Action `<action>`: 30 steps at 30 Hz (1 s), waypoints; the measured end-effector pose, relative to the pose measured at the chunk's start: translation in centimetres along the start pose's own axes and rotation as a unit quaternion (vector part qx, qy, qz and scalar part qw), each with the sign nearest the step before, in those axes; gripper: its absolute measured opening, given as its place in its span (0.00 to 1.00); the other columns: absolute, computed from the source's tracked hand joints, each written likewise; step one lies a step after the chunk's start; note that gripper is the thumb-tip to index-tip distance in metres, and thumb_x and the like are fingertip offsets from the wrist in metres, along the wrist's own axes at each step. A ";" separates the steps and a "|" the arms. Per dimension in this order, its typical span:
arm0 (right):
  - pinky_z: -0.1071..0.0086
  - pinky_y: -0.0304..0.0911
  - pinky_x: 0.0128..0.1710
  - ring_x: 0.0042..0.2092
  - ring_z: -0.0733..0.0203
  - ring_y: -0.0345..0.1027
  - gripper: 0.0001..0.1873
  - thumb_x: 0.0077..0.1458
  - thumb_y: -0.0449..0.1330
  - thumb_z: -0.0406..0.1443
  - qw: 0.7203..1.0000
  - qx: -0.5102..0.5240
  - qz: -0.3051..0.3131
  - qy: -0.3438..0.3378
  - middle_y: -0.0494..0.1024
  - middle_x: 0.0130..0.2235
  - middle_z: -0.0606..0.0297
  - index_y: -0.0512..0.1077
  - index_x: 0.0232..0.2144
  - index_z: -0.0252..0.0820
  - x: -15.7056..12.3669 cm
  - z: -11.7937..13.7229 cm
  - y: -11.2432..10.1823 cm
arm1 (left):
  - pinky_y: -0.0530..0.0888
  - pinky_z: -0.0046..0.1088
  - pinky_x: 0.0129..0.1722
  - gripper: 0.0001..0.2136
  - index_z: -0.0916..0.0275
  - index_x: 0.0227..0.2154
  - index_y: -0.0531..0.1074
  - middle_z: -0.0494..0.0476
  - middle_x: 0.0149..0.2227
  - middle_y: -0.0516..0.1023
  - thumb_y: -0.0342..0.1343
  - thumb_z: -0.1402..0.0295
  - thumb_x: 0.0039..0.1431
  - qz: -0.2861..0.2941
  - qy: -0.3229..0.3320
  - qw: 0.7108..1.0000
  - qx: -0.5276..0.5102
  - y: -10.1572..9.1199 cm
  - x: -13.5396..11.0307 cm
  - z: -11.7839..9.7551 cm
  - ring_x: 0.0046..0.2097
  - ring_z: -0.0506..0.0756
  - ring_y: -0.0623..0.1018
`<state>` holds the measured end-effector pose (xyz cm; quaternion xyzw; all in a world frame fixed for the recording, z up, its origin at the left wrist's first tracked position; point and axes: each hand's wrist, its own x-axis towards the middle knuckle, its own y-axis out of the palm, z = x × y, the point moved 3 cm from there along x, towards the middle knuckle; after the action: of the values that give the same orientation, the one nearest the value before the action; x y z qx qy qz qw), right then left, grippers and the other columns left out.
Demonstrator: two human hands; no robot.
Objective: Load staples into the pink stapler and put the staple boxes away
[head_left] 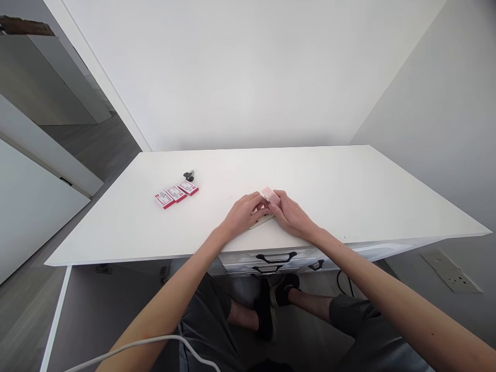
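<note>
at the near middle of the worktop [349, 191], well to the right of the row of red-and-white boxes [176, 194] and a little closer to me than they are, i have a pink gadget [270, 195] between both hands. my left hand [244, 212] has its grip curled in from the box side, fingers bent over the gadget's lower part. my right hand [292, 214] closes from the other side, thumb and fingertips pinched on the pink top. both grips are closed snugly on it, neither hand flat or loose. a pale strip [261, 221] shows under my fingers, lying low on the worktop; i cannot tell whether it is the gadget's base or a separate piece.

as i judge it, i am mid-way through working the gadget with two hands, one steadying the low part while the other tilts or pries the pink top. the next move calls for a firm hold with the left hand and a small, controlled pull with the right, so nothing springs out of my fingers.

the long axis seems to run across me, away from the boxes, slightly slanted, with the pink end raised and pointing up and away. my fingers hide which end is the front.

just behind the boxes lies a black clip [189, 176].
</note>
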<state>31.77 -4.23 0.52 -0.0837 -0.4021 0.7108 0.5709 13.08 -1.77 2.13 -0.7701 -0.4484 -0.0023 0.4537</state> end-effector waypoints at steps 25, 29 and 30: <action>0.54 0.71 0.44 0.44 0.44 0.77 0.24 0.75 0.45 0.55 1.000 -0.008 0.003 0.028 0.81 0.47 0.53 0.63 0.55 0.45 -0.1 0.3 -0.2 | 0.71 0.32 0.40 0.08 0.59 0.34 0.73 0.51 0.34 0.75 0.61 0.63 0.69 -0.071 -0.024 0.993 -0.088 -0.7 -0.3 0.1 0.35 0.53 0.71; 0.55 0.70 0.41 0.41 0.45 0.76 0.25 0.74 0.44 0.56 0.999 -0.023 -0.002 0.040 0.82 0.44 0.55 0.64 0.55 0.45 -0.1 0.4 -0.2 | 0.72 0.33 0.41 0.08 0.58 0.33 0.73 0.53 0.36 0.77 0.62 0.63 0.68 -0.110 -0.037 0.987 -0.109 -1.2 -0.2 0.0 0.37 0.54 0.73; 0.56 0.70 0.40 0.40 0.45 0.76 0.25 0.74 0.44 0.56 0.999 -0.027 -0.005 0.041 0.82 0.44 0.55 0.64 0.55 0.44 -0.1 0.4 -0.2 | 0.72 0.33 0.42 0.08 0.58 0.33 0.74 0.54 0.38 0.77 0.63 0.62 0.67 -0.123 -0.041 0.985 -0.112 -1.3 -0.2 -0.1 0.39 0.54 0.74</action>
<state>31.72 -4.53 0.86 -0.1258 -0.3980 0.6930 0.5878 12.04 -1.73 3.03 -0.7544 -0.5549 -0.0769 0.3423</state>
